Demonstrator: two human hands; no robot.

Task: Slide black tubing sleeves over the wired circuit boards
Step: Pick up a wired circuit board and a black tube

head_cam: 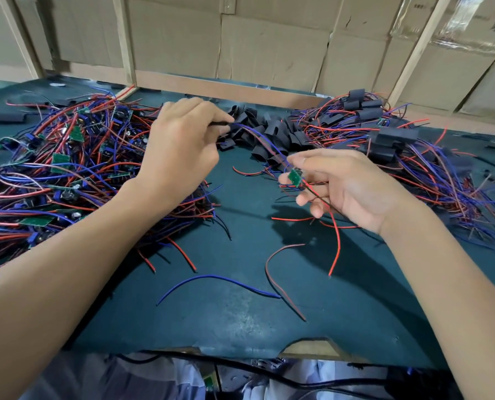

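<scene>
My right hand (347, 186) pinches a small green circuit board (294, 178) between thumb and forefinger above the table's middle. Blue and red wires (262, 138) run from the board up and left to my left hand (182, 148). That hand's fingertips pinch the wire ends beside a black tubing sleeve (221, 124). More red wires (336, 241) hang down from the board below my right hand. Loose black sleeves (272, 131) lie in a heap just behind both hands.
A big tangle of bare wired boards (67, 168) covers the green mat (240, 319) on the left. Sleeved boards with wires (390, 140) are piled on the right. Loose blue and red wire pieces (217, 280) lie in front. Cardboard walls (269, 47) stand behind.
</scene>
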